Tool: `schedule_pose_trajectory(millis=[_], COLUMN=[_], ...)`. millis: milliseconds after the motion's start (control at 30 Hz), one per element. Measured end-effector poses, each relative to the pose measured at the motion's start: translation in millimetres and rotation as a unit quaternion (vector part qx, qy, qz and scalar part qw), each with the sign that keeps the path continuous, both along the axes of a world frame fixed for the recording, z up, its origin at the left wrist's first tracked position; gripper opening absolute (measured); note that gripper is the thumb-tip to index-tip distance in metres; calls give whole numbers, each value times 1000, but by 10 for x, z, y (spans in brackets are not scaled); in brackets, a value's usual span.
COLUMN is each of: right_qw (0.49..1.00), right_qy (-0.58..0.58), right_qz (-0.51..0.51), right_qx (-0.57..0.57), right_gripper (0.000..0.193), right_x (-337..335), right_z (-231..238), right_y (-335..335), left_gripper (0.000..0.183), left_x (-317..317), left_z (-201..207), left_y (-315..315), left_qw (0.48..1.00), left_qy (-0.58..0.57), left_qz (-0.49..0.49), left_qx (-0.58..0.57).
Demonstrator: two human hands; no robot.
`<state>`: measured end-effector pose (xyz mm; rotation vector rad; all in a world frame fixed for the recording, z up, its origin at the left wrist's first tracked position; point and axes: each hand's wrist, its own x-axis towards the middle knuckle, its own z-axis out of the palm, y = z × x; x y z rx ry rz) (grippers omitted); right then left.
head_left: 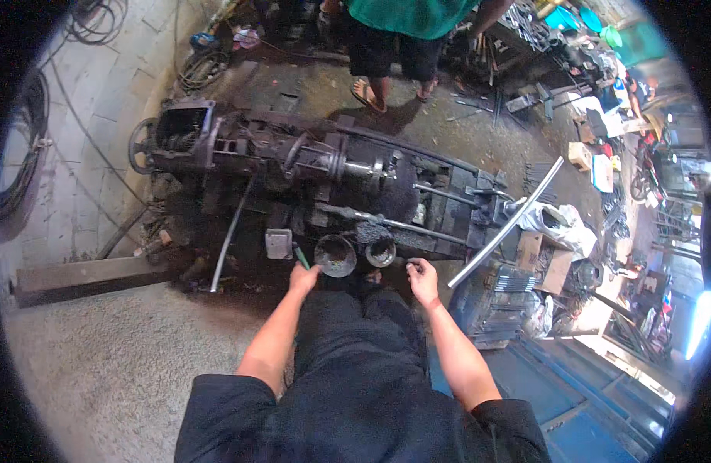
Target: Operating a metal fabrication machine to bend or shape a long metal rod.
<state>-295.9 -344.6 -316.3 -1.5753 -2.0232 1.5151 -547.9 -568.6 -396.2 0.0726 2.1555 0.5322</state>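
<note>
My left hand [304, 278] is closed round a green handle [301, 255]; the rest of that tool is not clear. Just to its right is a round metal bowl [337, 270] with dark bits inside, and a smaller round container [381, 252] stands beyond it. My right hand [423, 281] is beside the smaller container, apart from it, with its fingers curled together; whatever they may pinch is too small to make out. In front of both hands lies a long dark greasy machine [294, 158] like a lathe, with a shiny shaft [363, 168]. A square metal tin [279, 243] sits left of the green handle.
A long metal bar [510, 220] slants up at my right, and a thin rod [233, 231] leans on the machine at left. Blue metal panels [548, 393] lie near right. Across the machine stands a person in a green shirt [409, 15]. A beam [93, 279] rests at left.
</note>
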Motion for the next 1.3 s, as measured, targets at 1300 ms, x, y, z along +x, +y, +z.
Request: schedule_pose_trajectory(millis=[1300], right_qw=[934], right_qy=[-210], right_qz=[225], right_qx=[182], right_gripper=[47], right_x=[1432], right_z=[-205], right_y=[1166], left_gripper=[26], left_x=[2822], left_z=[-226], left_y=[2954], left_qw=[833], left_qy=[269], left_qz=[-428], left_qx=[223])
